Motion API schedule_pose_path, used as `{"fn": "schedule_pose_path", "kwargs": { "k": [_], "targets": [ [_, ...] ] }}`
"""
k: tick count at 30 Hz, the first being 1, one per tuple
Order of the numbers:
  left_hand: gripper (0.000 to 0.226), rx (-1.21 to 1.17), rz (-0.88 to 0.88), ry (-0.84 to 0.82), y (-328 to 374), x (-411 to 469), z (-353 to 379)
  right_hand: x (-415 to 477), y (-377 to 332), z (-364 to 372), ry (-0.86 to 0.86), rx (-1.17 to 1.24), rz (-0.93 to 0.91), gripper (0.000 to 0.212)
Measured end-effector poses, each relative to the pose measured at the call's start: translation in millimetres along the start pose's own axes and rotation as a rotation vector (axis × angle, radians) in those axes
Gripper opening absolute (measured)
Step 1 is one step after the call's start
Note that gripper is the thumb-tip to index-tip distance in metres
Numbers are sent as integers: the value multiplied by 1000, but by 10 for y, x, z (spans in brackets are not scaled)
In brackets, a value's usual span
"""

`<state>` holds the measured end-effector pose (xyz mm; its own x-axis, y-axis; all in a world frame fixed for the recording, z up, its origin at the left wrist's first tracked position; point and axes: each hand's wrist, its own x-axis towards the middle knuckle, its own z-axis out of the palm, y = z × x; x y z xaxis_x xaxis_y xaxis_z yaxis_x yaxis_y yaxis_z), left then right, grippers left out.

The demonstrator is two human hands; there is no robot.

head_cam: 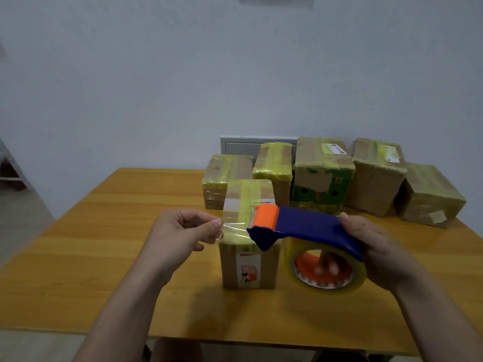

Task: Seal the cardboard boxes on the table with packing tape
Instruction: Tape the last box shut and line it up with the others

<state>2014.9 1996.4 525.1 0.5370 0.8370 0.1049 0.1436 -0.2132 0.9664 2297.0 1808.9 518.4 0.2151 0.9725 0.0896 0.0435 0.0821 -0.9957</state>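
Above the nearest cardboard box [248, 267] on the bench [104, 231], the left hand [180, 231] pinches the clear tape end [233, 226] between its fingers [216, 223]; the right hand [379, 249] grips the tape dispenser [308, 224], fingers curled through its roll [294, 259].

Left hand [183, 232]: centre-left of frame, bare forearm entering from the lower left. Thumb and forefinger pinch the tape end [233, 226]; other fingers curled.
Right hand [379, 248]: centre-right, forearm entering from the lower right. Thumb lies over the tape dispenser [308, 226]; fingers [328, 265] wrap beneath, visible inside its core.
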Motion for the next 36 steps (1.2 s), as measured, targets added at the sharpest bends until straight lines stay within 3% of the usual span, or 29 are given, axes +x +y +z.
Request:
{"fn": "schedule_pose_path", "kwargs": {
  "k": [4,7,11,15,19,22,26,32,36],
  "targets": [
    [8,-33,-10,-8,158,145,-3,-32,314,156,-250,469,86,68],
    [5,-82,-27,-34,300,259,11,-62,490,369,-446,825,46,69],
    [7,-112,-76,-59,410,333,17,-76,511,429,-461,933,-1,67],
    [9,-69,-102,-112,350,276,-39,-119,438,257,-362,685,54,65],
    [14,26,-97,-113,182,177,-25,-119,56,128,-157,106,16,63],
    [5,104,-108,-102,67,118,27,-77,-290,143,-167,-299,-52,50],
    [5,170,-90,-60,1,54,85,-13,-563,184,-216,-489,-43,30],
    [8,396,27,57,-9,-23,166,85,-670,251,-221,-630,-3,42],
    [13,579,66,99,-5,-3,203,88,-627,279,-226,-683,35,37]
  ]
}}
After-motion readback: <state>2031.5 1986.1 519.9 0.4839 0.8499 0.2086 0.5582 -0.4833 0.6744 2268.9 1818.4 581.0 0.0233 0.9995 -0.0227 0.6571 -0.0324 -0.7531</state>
